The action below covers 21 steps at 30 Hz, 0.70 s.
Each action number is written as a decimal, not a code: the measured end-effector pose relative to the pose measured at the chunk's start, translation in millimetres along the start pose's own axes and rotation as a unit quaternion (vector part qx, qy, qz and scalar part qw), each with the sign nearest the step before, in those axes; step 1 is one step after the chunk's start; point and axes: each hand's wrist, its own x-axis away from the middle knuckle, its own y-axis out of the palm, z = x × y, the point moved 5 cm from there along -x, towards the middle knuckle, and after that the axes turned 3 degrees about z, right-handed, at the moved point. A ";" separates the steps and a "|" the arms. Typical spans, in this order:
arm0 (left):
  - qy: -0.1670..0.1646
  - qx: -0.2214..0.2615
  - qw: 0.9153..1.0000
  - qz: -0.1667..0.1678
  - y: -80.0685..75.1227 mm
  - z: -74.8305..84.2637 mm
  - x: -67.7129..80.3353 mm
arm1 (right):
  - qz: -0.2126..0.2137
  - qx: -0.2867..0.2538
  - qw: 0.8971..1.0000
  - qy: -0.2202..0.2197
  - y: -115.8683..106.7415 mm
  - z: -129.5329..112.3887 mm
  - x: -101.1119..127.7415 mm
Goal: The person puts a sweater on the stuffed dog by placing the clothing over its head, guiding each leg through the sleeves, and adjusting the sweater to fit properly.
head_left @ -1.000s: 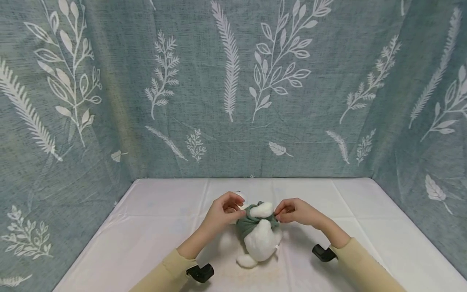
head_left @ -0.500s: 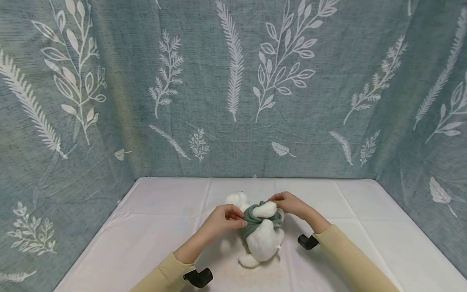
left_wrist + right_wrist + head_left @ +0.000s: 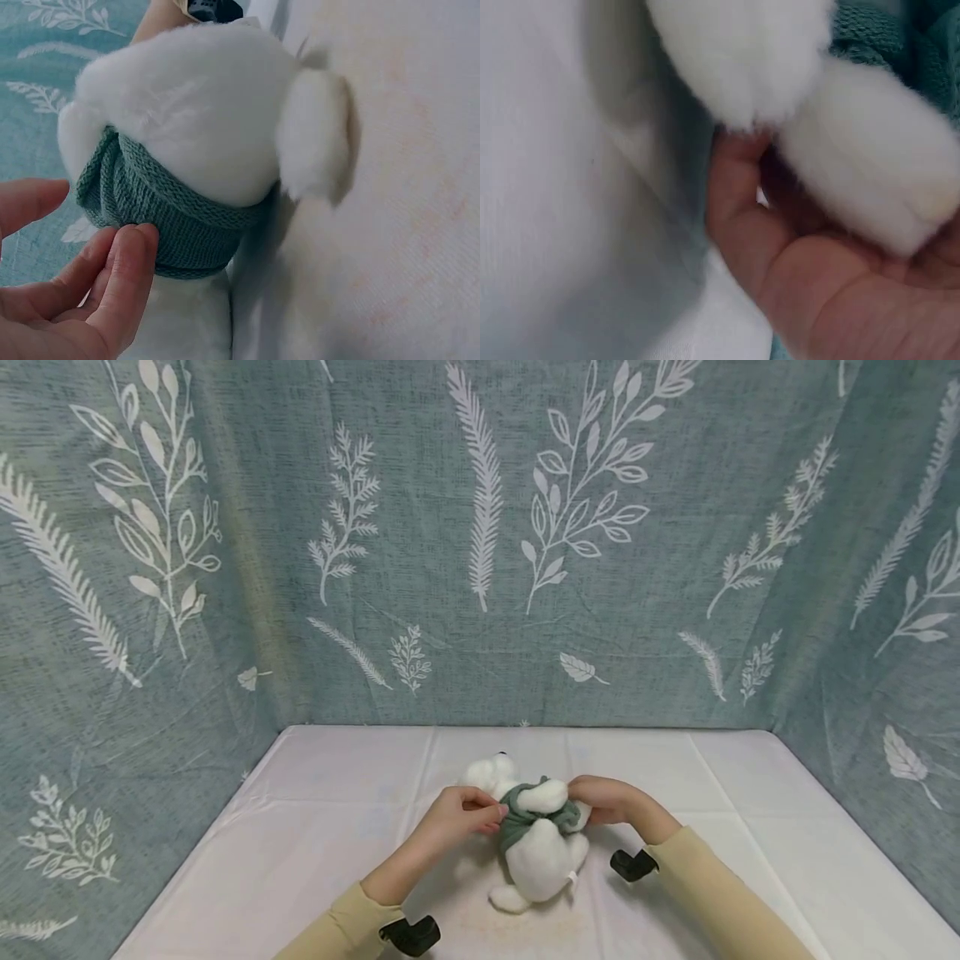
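A white plush toy animal (image 3: 538,865) with a dark nose lies on its side on the white-covered table, its head pointing to the far left. Around its middle is a bunched green knitted sweater (image 3: 191,232) with rolled edges. My left hand (image 3: 453,817) touches the sweater with its fingertips; in the left wrist view the thumb stands apart from the knit. On the toy's other side, my right hand (image 3: 618,800) curls its fingers round a white limb (image 3: 874,157). Part of that hand is hidden behind the fur in the right wrist view.
The white tablecloth (image 3: 337,785) has fold creases and a faint stained patch near the toy. Blue-green curtains (image 3: 420,527) with white leaf prints stand behind and at both sides. Black wrist-mounted devices (image 3: 411,935) sit by the sleeves.
My left hand has moved slightly nearer on the sweater, uncovering the toy's head. The right hand went from the sweater's edge over the toy's far side, then down to its limb.
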 end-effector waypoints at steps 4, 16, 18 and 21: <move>-0.009 0.011 1.000 -0.006 2.4 2.2 -1.4 | 0.013 -0.023 1.000 0.014 1.2 0.4 8.5; -0.017 0.019 1.000 0.016 1.3 12.5 -11.0 | 0.100 -0.072 0.992 -0.013 7.4 -11.5 32.9; -0.019 0.012 1.000 0.019 1.5 15.0 -12.6 | 0.119 -0.069 0.990 -0.019 7.4 -13.7 35.9; -0.022 0.001 0.999 0.028 1.8 19.3 -14.4 | 0.150 -0.062 0.986 -0.026 6.9 -16.9 39.7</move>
